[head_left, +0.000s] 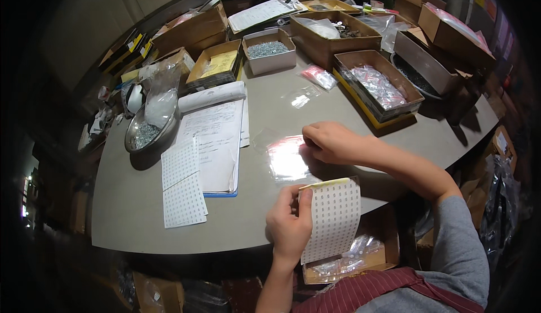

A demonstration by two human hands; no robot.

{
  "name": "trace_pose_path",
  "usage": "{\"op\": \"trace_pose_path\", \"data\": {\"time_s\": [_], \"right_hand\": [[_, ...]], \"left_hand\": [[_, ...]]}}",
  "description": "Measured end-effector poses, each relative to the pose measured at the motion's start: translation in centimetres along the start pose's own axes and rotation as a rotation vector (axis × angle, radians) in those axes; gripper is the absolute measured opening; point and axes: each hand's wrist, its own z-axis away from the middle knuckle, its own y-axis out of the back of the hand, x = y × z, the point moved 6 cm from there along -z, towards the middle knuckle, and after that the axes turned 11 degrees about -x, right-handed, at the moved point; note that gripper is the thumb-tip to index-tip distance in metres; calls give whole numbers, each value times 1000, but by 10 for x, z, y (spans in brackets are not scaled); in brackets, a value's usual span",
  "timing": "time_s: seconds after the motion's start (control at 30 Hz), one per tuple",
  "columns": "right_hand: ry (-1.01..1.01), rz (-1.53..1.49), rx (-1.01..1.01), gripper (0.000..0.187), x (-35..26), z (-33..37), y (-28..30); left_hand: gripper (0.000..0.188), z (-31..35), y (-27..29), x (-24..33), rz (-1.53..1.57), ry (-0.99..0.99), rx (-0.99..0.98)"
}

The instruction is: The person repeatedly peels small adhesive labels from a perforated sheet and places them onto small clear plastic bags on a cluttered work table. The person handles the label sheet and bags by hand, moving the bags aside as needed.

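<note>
My left hand (289, 223), near the table's front edge, grips the top corner of a sheet of small printed stickers (332, 217) between thumb and fingers. The sheet curls down over the edge, with a yellowish strip along its top. Farther off, my right hand (324, 142) is closed, its fingertips pointing down at a pile of clear plastic zip bags (286, 158). Glare whitens these bags. Whatever the right fingertips pinch, if anything, is hidden. Two more sticker sheets (183, 183) lie at the left, partly over a clipboard with written papers (211, 138).
A metal bowl of small metal parts (147, 129) stands at the left. Farther back are a white box of small metal pieces (269, 49) and a box of filled bags (377, 84). Loose bags (318, 77) lie beside it. Below the sticker sheet sits an open carton (389, 245).
</note>
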Motion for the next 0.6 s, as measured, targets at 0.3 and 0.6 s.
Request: {"op": "trace_pose_path", "data": {"time_s": [0.3,0.6], "right_hand": [[-416,-29,-46,42,62,61,40],[-78,-110,217,21,57,73,45]], "left_hand": [[17,2,0,-10,-54,-2,21],[13,0,-3,-8,-23,-29,17]]}}
